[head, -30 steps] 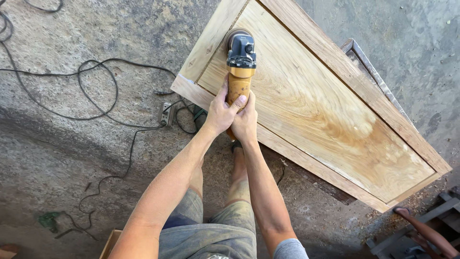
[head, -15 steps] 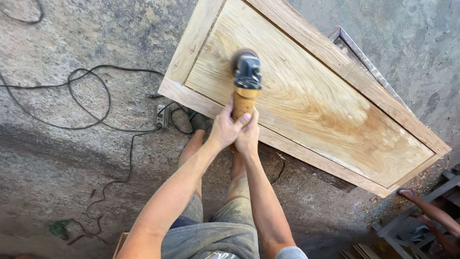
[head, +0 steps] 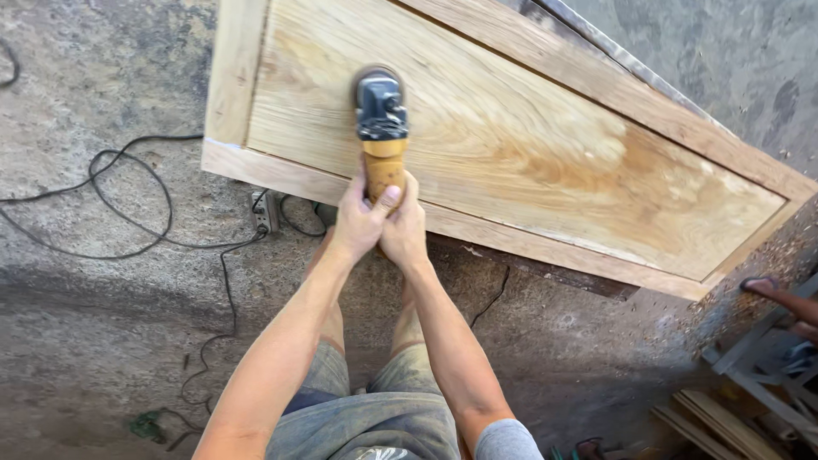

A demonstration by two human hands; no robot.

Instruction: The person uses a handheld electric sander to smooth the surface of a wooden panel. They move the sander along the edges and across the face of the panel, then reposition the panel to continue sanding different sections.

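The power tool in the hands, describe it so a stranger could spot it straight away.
Find the big pale wooden panel lying on the concrete floor. At its near edge, the left hand and right hand grip a sander: yellow handle, dark grey head, the only tool on the wood.

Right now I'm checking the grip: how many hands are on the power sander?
2. The left hand and the right hand sit side by side, both wrapped around the handle of the power sander, whose head rests on the wooden panel.
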